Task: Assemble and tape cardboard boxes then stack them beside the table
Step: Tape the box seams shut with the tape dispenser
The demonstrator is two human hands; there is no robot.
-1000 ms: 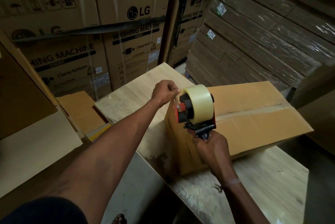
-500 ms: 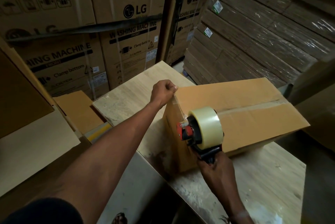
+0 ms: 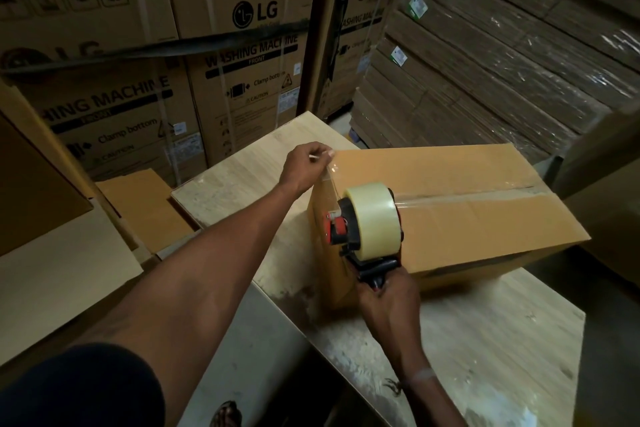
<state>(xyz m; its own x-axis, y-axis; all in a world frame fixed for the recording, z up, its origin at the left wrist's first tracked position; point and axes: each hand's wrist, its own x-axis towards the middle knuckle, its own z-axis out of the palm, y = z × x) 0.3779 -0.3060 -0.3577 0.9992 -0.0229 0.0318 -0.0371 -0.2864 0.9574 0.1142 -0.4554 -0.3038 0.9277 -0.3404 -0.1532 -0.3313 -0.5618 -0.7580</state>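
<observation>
A cardboard box [image 3: 450, 205] is being taped along its seam on the table [image 3: 485, 350].

The box is laid on its side on the wooden table, with the seam [image 3: 485, 193] of the two flaps turned up so that it can be reached from above. The loose end of the clear tape [image 3: 330, 172] is pinched between the curled fingers of the left hand [image 3: 304, 167] at the near top corner of the box, probably so that the strip is kept tight and straight. The handle of the tape dispenser [image 3: 367, 222] is gripped firmly by the right hand [image 3: 389, 302], all fingers closed around it, and the roll is held just above the near end of the seam. The seam is judged to be not yet fully covered. Large printed cartons [image 3: 242, 46] and a pile of flat cardboard [image 3: 485, 73] are seen behind the table.
</observation>
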